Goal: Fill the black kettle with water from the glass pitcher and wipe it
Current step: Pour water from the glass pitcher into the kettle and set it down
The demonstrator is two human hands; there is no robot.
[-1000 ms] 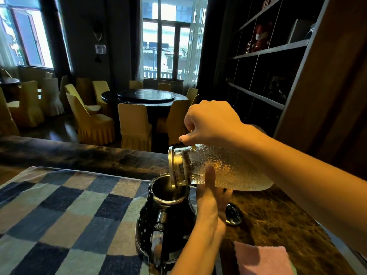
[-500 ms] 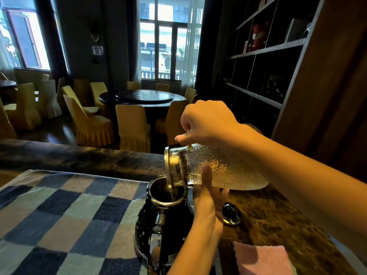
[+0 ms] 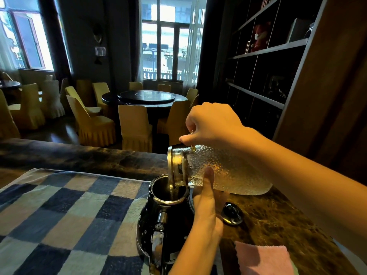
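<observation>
Dim dining room fills the background beyond both hands: a tall window [image 3: 168, 46] straight ahead, a second window [image 3: 25, 40] far to the left, and dark walls between them. Right of the right hand [image 3: 212, 126] rise dark shelves [image 3: 268, 76], with a red figure [image 3: 260, 36] on an upper one. Beyond the hands stands a round dark table [image 3: 147, 96], ringed by chairs [image 3: 135, 124] in yellow skirted covers; more of these chairs stand farther left.

Nearer, a dark marbled counter [image 3: 278, 215] runs across under both hands. Left of the left hand [image 3: 206, 211] a towel [image 3: 59, 215] checked in blue, tan and pale squares covers much of it.

The kettle [image 3: 164, 225], black and glossy, stands upright on the towel's right edge, touching the left hand's left side, its mouth uncovered. Above it the pitcher [image 3: 228, 171], of dimpled clear glass, lies tipped almost level, its metal-rimmed spout dipping into the kettle's mouth. A thin streak of water seems to run down from it. The right hand is closed around the handle on top. The left hand holds the pitcher from below, thumb up against the near side by the neck, fingers hidden behind.

Just right of the left hand a small dark lid [image 3: 232, 215] lies on the bare counter. Nearer the person, below the right forearm, lies a pink cloth [image 3: 262, 259].
</observation>
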